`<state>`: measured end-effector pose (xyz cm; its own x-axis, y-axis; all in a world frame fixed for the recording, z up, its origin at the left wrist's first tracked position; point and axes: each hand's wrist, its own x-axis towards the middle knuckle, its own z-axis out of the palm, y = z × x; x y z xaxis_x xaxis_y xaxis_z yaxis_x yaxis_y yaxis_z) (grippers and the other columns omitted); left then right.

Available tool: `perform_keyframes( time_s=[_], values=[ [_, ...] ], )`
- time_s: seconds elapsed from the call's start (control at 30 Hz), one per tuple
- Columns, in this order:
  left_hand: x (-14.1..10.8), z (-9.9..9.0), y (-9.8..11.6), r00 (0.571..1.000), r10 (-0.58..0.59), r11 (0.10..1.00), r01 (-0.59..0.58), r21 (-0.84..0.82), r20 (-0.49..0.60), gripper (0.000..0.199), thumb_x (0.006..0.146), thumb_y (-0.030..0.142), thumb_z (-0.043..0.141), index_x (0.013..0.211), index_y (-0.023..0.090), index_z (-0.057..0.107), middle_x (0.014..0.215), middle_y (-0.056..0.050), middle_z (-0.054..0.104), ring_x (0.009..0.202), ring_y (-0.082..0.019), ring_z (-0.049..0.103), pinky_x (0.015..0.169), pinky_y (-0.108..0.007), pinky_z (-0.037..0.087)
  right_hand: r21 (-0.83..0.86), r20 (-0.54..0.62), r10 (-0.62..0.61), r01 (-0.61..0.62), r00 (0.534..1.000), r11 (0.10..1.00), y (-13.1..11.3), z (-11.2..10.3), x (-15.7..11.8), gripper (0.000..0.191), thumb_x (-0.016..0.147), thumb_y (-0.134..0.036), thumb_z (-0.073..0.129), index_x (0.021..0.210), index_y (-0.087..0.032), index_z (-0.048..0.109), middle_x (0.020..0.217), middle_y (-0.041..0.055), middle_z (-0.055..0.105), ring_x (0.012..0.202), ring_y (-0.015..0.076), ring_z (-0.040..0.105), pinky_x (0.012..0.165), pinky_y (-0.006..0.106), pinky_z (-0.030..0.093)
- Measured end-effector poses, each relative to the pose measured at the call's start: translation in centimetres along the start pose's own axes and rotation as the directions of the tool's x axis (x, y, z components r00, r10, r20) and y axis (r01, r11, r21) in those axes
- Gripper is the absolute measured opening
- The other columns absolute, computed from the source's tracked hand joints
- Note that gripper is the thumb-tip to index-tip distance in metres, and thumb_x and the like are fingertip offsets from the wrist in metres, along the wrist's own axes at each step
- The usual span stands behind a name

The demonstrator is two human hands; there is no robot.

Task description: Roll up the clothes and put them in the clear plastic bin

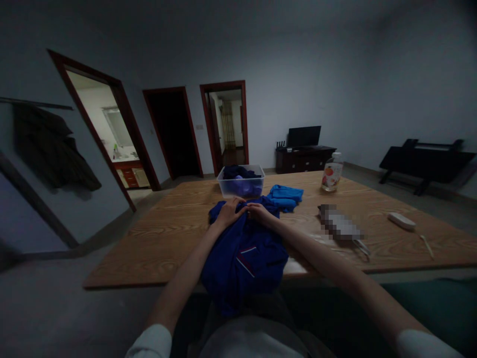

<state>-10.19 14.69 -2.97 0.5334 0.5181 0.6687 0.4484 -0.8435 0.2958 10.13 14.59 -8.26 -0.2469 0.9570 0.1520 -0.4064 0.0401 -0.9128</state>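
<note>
A dark blue shirt with red and white trim lies rumpled over the table's near edge and hangs down towards my lap. At its far end, my left hand is closed on the fabric, fingers bent over it. Right beside it, my right hand pinches the same part of the shirt, thumb and fingers together. The exact spot between my fingertips is too small to make out. Just beyond my hands is a clear plastic bin with dark and purple cloth in it. A bright blue folded cloth lies to its right, touching or close to the shirt.
The wooden table carries a labelled bottle, a blurred-out pale item with a strap, a white oblong case and a thin pale stick on the right. A television stands on a dark cabinet by the far wall.
</note>
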Motion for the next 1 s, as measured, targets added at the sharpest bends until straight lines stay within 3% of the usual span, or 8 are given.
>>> perform_keyframes(
  time_s=[0.3, 0.57, 0.8, 1.0],
  values=[
    [0.0, -0.2, 0.0, 1.000, -0.026, 0.996, 0.025, 0.085, 0.014, 0.027, 0.101, 0.044, 0.061, 0.111, 0.020, 0.067, 0.109, -0.006, 0.071, 0.103, -0.023, 0.067, 0.095, -0.035, 0.051, -0.217, 0.033, -0.079, 0.084, 0.996, 0.972, -0.3, -0.3, 0.2, 0.033, 0.073, -0.040, 0.082, 0.096, -0.017, 0.075, 0.080, 0.0016, 0.069, 0.068, 0.0123, 0.060, 0.064, 0.023, 0.043],
    [0.0, -0.4, -0.1, 0.999, -0.022, 0.983, 0.016, 0.180, 0.028, 0.032, 0.103, 0.048, 0.056, 0.105, 0.019, 0.069, 0.106, -0.008, 0.072, 0.101, -0.024, 0.067, 0.093, -0.036, 0.050, -0.426, 0.074, -0.143, 0.161, 0.987, 0.890, -1.4, 0.3, -0.5, 0.042, 0.080, -0.055, 0.078, 0.095, -0.016, 0.073, 0.076, 0.0002, 0.063, 0.068, 0.0133, 0.055, 0.062, 0.023, 0.040],
    [0.0, -0.2, -0.5, 0.999, -0.030, 0.971, 0.024, 0.239, 0.021, 0.036, 0.103, 0.050, 0.055, 0.099, 0.018, 0.072, 0.102, -0.008, 0.073, 0.099, -0.024, 0.067, 0.092, -0.036, 0.049, -0.646, 0.126, -0.292, 0.302, 0.948, 0.701, -1.3, 1.1, -0.9, 0.051, 0.092, -0.067, 0.060, 0.097, -0.017, 0.064, 0.077, 0.0001, 0.059, 0.068, 0.0148, 0.053, 0.062, 0.026, 0.041],
    [0.0, 0.2, -0.9, 0.997, -0.078, 0.975, 0.071, 0.209, 0.027, 0.041, 0.104, 0.052, 0.053, 0.095, 0.019, 0.076, 0.098, -0.008, 0.074, 0.094, -0.022, 0.068, 0.090, -0.033, 0.049, -0.726, 0.179, -0.409, 0.401, 0.895, 0.559, -1.2, 1.6, -1.4, 0.037, 0.101, -0.054, 0.052, 0.102, -0.019, 0.060, 0.089, 0.0038, 0.062, 0.080, 0.0184, 0.056, 0.071, 0.028, 0.045]
  ],
)
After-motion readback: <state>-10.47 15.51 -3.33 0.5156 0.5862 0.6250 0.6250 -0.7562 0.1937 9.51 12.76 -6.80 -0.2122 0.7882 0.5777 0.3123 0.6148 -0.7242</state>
